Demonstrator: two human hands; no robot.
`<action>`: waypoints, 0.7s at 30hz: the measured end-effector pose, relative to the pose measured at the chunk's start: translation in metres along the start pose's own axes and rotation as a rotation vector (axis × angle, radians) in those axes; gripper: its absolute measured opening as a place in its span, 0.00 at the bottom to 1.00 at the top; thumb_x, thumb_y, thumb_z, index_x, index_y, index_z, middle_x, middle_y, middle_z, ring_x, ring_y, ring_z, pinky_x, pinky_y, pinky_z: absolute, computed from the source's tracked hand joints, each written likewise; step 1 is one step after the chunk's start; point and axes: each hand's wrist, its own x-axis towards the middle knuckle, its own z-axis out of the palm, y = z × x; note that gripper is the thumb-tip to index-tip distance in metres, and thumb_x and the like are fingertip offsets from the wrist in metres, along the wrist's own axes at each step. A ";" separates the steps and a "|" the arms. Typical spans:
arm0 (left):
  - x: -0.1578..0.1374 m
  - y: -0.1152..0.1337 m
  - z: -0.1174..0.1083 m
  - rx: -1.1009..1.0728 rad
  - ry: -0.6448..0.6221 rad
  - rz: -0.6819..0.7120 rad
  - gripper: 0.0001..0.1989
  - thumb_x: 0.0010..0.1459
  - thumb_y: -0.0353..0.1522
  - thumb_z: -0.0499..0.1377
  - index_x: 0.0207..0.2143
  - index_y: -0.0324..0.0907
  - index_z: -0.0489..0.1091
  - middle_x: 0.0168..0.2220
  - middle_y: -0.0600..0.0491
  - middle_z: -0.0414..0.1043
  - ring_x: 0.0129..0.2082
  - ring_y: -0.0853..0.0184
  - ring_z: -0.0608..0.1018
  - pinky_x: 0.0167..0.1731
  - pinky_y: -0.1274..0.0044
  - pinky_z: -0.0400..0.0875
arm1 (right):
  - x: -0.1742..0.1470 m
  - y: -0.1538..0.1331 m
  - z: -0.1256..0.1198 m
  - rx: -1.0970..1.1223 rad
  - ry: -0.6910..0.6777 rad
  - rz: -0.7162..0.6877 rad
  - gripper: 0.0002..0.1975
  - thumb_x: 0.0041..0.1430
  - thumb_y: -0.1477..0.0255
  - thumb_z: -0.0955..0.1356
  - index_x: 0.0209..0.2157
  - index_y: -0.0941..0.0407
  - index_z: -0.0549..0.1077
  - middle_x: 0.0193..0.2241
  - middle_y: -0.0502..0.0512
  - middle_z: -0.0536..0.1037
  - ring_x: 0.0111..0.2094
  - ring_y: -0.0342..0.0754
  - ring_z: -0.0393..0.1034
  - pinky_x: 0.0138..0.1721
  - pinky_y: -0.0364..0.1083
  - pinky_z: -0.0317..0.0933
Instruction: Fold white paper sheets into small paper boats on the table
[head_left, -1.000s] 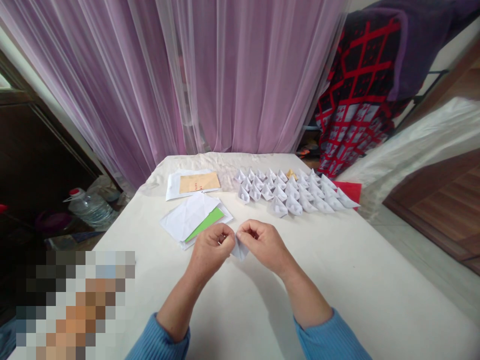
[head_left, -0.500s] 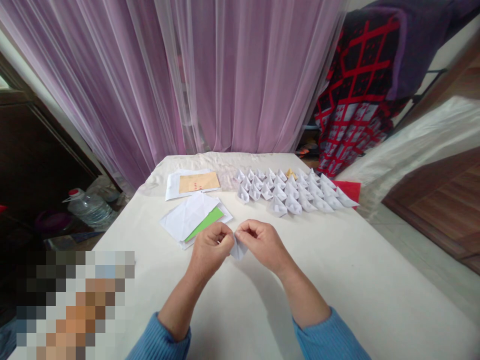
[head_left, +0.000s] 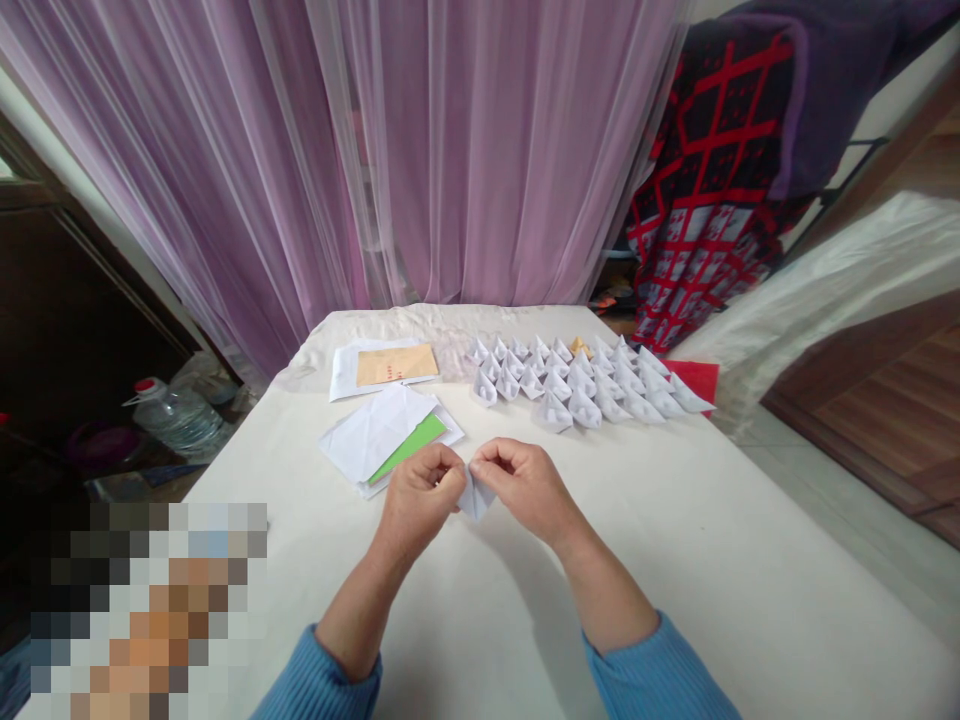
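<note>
A small piece of folded white paper (head_left: 475, 500) is pinched between my two hands above the middle of the table. My left hand (head_left: 426, 488) grips its left side with thumb and fingers, and my right hand (head_left: 523, 484) grips the right side. Both hands partly cover the paper, so its full shape is hidden. Just behind my left hand lie loose white sheets (head_left: 375, 430) with a green sheet (head_left: 409, 448) among them. Beyond my right hand, several folded white paper boats (head_left: 585, 408) stand in rows, with one yellow boat (head_left: 580, 346) at the back.
A brown envelope (head_left: 397, 365) rests on white paper at the back left of the white-covered table (head_left: 675, 560). Red paper (head_left: 696, 382) lies by the boats at the right edge. Purple curtains (head_left: 487, 150) hang behind. A water bottle (head_left: 176, 418) stands left of the table.
Almost nothing differs. Both hands keep their pinch on the folded paper in nearly the same place; the view has shifted very slightly.
</note>
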 end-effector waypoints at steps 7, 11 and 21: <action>0.000 0.002 -0.003 -0.027 0.004 0.016 0.08 0.42 0.37 0.58 0.19 0.41 0.65 0.14 0.60 0.62 0.15 0.75 0.66 0.16 0.83 0.64 | 0.003 0.006 -0.006 -0.014 0.038 0.039 0.09 0.50 0.65 0.66 0.23 0.56 0.71 0.19 0.46 0.67 0.23 0.41 0.60 0.25 0.40 0.55; 0.001 -0.002 -0.004 -0.013 0.015 0.068 0.10 0.46 0.39 0.59 0.22 0.41 0.66 0.17 0.60 0.63 0.17 0.74 0.67 0.17 0.82 0.67 | 0.004 0.008 -0.006 -0.022 0.024 0.015 0.10 0.53 0.64 0.66 0.27 0.56 0.71 0.20 0.46 0.69 0.23 0.41 0.61 0.26 0.41 0.55; 0.006 -0.004 -0.008 -0.003 0.134 0.123 0.14 0.51 0.43 0.59 0.27 0.41 0.67 0.20 0.59 0.63 0.21 0.73 0.67 0.20 0.82 0.70 | 0.005 0.007 -0.012 -0.059 0.091 -0.036 0.10 0.55 0.63 0.64 0.27 0.55 0.69 0.20 0.46 0.68 0.24 0.43 0.62 0.29 0.42 0.57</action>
